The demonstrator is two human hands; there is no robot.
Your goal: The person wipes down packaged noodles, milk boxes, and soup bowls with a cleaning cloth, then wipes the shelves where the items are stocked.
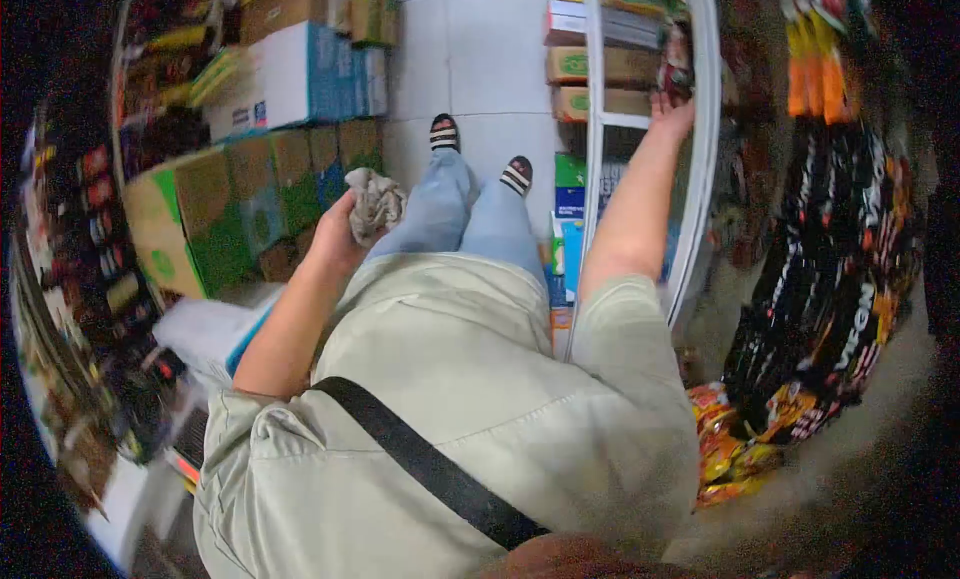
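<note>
My left hand (pixel 343 229) is closed around a crumpled grey cloth (pixel 378 205), held at my left side near the thigh. My right arm stretches forward over the white-framed shelf unit on the right. At its far end my right hand (pixel 673 117) has its fingers about the lower end of a dark red package (pixel 677 61); blur hides its exact kind. Cartons (pixel 571 67) stand on the shelf to the left of that hand.
Green and brown cardboard boxes (pixel 240 204) and a white-blue box (pixel 290 84) are stacked on the left. A tiled floor aisle (pixel 470 59) runs ahead of my feet. Black packets (pixel 815 279) and yellow packets (pixel 735 449) fill the right side.
</note>
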